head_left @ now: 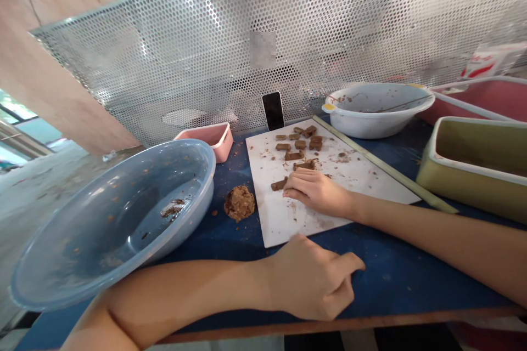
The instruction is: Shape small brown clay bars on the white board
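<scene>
My right hand (pixel 317 192) is over the white board (pixel 284 225), its fingers bent and close together at the end of a small brown clay piece (pixel 279 184). The fingers hide part of that piece. Just beyond them, several other small shaped clay pieces (pixel 294 156) lie in loose rows among crumbs. My left hand (pixel 315 279) rests curled near the table's front edge, with nothing visible in its fingers. Left of the board sits a rough lump of brown clay (pixel 239 203).
A large blue basin (pixel 181 241) stands at left, a small pink tub (pixel 222 142) behind it. A phone (pixel 273 111) leans on the perforated metal panel (pixel 197 66). A flat strip (pixel 382 167) crosses the board's right edge. A white basin (pixel 370 123) and green planter (pixel 473 175) are at right.
</scene>
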A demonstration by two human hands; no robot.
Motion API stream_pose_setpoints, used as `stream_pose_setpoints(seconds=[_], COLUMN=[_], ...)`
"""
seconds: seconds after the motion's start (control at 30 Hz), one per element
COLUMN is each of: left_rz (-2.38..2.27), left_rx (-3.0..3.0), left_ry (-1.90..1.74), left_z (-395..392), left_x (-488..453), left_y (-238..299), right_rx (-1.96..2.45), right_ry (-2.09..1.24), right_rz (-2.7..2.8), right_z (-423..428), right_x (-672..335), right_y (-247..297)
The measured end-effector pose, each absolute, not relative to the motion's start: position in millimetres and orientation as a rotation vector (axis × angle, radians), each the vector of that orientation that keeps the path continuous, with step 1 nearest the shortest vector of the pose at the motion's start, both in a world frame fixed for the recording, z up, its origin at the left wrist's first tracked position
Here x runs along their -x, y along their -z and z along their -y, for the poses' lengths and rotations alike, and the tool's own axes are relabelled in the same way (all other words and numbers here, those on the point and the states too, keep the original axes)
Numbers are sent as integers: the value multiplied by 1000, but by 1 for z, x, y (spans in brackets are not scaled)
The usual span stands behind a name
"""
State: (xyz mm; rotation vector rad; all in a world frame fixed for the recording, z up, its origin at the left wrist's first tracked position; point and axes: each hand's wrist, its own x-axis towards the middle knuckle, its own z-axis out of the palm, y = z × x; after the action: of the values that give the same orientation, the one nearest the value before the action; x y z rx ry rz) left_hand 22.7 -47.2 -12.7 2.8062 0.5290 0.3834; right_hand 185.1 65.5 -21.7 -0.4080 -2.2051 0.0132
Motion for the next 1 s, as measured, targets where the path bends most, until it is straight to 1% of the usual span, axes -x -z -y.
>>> stream_pose_setpoints(seconds=[0.17,0.4,0.57,0.77,1.0], left_rz=[-531,-532,-529,-530,-525], left_rx=[-2804,-2797,-2805,-2807,-2800], left_ry=[-356,-363,-390,-361,-364], left_z=[48,48,48,49,48], left_x=[-23,-23,-23,-23,-23], left_y=[12,12,13,12,10], right_rx=[479,413,491,460,610], right_ry=[-107,-20,-106,-121,-324], right_rz=[2189,2217,2199,2200,1981], right_z=[-64,-65,-62,-60,-64], right_x=[-184,-185,-186,-187,-185], right_y=[23,22,22,23,19])
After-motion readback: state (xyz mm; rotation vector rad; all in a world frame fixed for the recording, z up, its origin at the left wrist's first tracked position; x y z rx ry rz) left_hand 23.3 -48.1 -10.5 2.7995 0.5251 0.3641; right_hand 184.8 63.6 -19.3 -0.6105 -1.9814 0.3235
